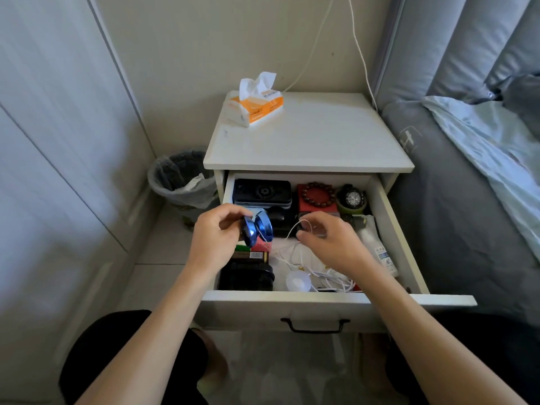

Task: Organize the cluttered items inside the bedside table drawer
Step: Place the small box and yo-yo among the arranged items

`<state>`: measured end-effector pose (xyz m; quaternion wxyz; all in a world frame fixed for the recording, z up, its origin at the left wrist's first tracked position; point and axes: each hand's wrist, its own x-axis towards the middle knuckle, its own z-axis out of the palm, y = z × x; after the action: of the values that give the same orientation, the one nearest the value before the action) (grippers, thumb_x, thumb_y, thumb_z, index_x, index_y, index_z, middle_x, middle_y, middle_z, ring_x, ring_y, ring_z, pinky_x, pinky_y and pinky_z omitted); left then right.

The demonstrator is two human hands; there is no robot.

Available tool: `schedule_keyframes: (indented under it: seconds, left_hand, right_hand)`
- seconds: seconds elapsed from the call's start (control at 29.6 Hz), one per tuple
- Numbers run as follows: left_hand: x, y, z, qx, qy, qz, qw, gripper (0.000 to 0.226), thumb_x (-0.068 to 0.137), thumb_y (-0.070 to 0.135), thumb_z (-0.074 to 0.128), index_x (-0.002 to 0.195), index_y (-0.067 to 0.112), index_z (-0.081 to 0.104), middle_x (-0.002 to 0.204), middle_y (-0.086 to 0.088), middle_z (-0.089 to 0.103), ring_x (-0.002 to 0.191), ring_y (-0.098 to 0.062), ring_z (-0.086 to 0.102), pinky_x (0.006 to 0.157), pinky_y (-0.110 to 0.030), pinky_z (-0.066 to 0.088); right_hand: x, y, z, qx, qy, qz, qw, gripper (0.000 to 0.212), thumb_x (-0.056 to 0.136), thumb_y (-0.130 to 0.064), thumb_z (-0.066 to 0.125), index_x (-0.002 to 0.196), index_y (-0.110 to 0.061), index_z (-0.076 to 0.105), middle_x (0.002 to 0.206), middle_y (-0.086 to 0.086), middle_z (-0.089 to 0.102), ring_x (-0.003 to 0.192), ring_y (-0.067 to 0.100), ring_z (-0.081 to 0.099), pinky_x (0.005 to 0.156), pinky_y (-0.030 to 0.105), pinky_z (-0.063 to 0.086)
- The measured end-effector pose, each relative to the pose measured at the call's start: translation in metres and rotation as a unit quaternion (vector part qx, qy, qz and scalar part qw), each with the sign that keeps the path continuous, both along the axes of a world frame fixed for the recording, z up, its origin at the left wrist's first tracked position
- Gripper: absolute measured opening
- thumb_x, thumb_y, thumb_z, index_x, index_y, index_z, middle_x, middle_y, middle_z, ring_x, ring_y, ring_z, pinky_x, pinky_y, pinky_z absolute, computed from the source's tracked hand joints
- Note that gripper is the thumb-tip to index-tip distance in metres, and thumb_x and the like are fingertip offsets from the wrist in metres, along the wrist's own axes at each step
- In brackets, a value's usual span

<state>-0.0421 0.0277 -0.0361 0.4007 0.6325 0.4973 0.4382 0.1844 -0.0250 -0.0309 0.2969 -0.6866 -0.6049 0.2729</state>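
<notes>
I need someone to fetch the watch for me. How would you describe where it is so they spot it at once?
Look in the open drawer of the white bedside table, at its back right corner. The watch is the black round dial, beside the brown bead bracelet.

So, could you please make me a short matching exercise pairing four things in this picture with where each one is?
Things:
1. tissue box
2. blue yo-yo
3. bead bracelet
4. bin

Places:
A. in the left hand
B. on the floor left of the bedside table
C. on top of the table
D. on a red box in the drawer

Pairs: 1-C, 2-A, 3-D, 4-B
</notes>
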Motion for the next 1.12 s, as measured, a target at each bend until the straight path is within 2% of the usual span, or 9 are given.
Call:
schedule_keyframes:
  seconds: [0.17, 0.3, 0.37, 0.57, 0.74, 0.85, 0.95, 1.01, 1.12]
  left_hand:
    - [0.011, -0.004, 0.003, 0.041, -0.025, -0.009, 0.999, 0.043, 0.089, -0.013, 0.059, 0.086, 0.027, 0.074, 0.091, 0.009, 0.075, 0.093, -0.015, 0.073, 0.083, -0.036, 0.061]
    - [0.016, -0.005, 0.001, 0.082, -0.003, 0.005, 0.997, 0.041, 0.091, -0.011, 0.058, 0.089, 0.027, 0.074, 0.091, 0.011, 0.074, 0.094, -0.013, 0.071, 0.083, -0.03, 0.059]
    - [0.016, -0.005, 0.002, 0.12, 0.035, 0.016, 0.992, 0.037, 0.09, -0.01, 0.059, 0.091, 0.023, 0.074, 0.093, 0.01, 0.074, 0.095, -0.009, 0.069, 0.081, -0.02, 0.055]
    - [0.015, 0.006, -0.003, 0.151, 0.155, 0.011, 0.976, 0.035, 0.086, -0.012, 0.058, 0.088, 0.017, 0.078, 0.094, 0.004, 0.069, 0.087, 0.003, 0.062, 0.073, -0.006, 0.047]
    - [0.019, 0.003, 0.0, 0.151, 0.156, -0.018, 0.976, 0.032, 0.086, -0.013, 0.059, 0.089, 0.013, 0.079, 0.095, 0.002, 0.07, 0.087, 0.003, 0.062, 0.075, -0.014, 0.051]
    - [0.02, 0.003, 0.003, 0.145, 0.132, -0.006, 0.981, 0.031, 0.088, -0.01, 0.06, 0.091, 0.015, 0.079, 0.095, 0.004, 0.071, 0.093, -0.002, 0.064, 0.079, -0.015, 0.053]
    - [0.018, 0.001, 0.004, 0.139, 0.108, 0.016, 0.984, 0.03, 0.089, -0.008, 0.061, 0.091, 0.017, 0.078, 0.096, 0.005, 0.072, 0.093, -0.007, 0.067, 0.076, -0.012, 0.049]
    - [0.018, 0.002, 0.002, 0.109, 0.067, 0.026, 0.991, 0.032, 0.09, -0.008, 0.06, 0.09, 0.019, 0.077, 0.094, 0.007, 0.074, 0.091, -0.01, 0.069, 0.077, -0.014, 0.05]
    - [0.016, 0.004, 0.004, 0.039, -0.035, 0.03, 0.998, 0.031, 0.091, -0.007, 0.06, 0.09, 0.02, 0.077, 0.091, 0.004, 0.077, 0.09, -0.017, 0.074, 0.079, -0.031, 0.059]
  right_hand:
    - [-0.019, -0.003, 0.002, -0.036, 0.064, 0.112, 0.991, 0.058, 0.087, -0.033, 0.068, 0.141, -0.025, 0.049, 0.134, -0.013, 0.058, 0.122, -0.002, 0.051, 0.102, 0.022, 0.04]
    - [-0.029, -0.001, -0.001, -0.052, 0.063, 0.129, 0.988, 0.018, 0.088, -0.033, 0.069, 0.104, -0.026, 0.066, 0.077, -0.006, 0.069, 0.07, 0.004, 0.061, 0.066, 0.024, 0.045]
    - [-0.025, -0.002, 0.0, -0.005, 0.017, 0.108, 0.994, 0.019, 0.091, -0.034, 0.065, 0.085, -0.017, 0.072, 0.063, -0.003, 0.065, 0.059, 0.014, 0.06, 0.057, 0.03, 0.047]
    - [-0.008, -0.002, 0.004, 0.067, 0.009, 0.109, 0.992, 0.038, 0.096, -0.039, 0.054, 0.084, -0.007, 0.07, 0.074, 0.009, 0.068, 0.07, 0.025, 0.062, 0.065, 0.031, 0.048]
    - [-0.002, 0.004, 0.02, 0.049, 0.137, 0.079, 0.986, 0.017, 0.089, -0.036, 0.066, 0.077, -0.026, 0.071, 0.069, -0.004, 0.07, 0.053, 0.007, 0.06, 0.047, 0.018, 0.044]
    - [0.0, 0.014, 0.014, 0.0, 0.003, 0.059, 0.998, 0.01, 0.088, -0.037, 0.067, 0.091, -0.027, 0.067, 0.078, -0.005, 0.067, 0.075, 0.014, 0.065, 0.06, 0.024, 0.051]
    - [0.001, 0.016, 0.0, -0.041, -0.22, 0.033, 0.974, 0.043, 0.09, -0.031, 0.06, 0.131, -0.02, 0.054, 0.13, 0.003, 0.053, 0.121, 0.025, 0.047, 0.093, 0.036, 0.046]
    - [-0.002, 0.015, -0.003, -0.025, -0.153, 0.066, 0.986, 0.058, 0.088, -0.025, 0.059, 0.144, -0.019, 0.044, 0.148, 0.003, 0.04, 0.137, 0.023, 0.033, 0.107, 0.031, 0.033]
    - [-0.019, 0.02, -0.005, -0.05, -0.003, 0.136, 0.989, 0.052, 0.089, -0.028, 0.062, 0.14, -0.023, 0.051, 0.143, -0.005, 0.051, 0.132, 0.011, 0.044, 0.1, 0.02, 0.032]
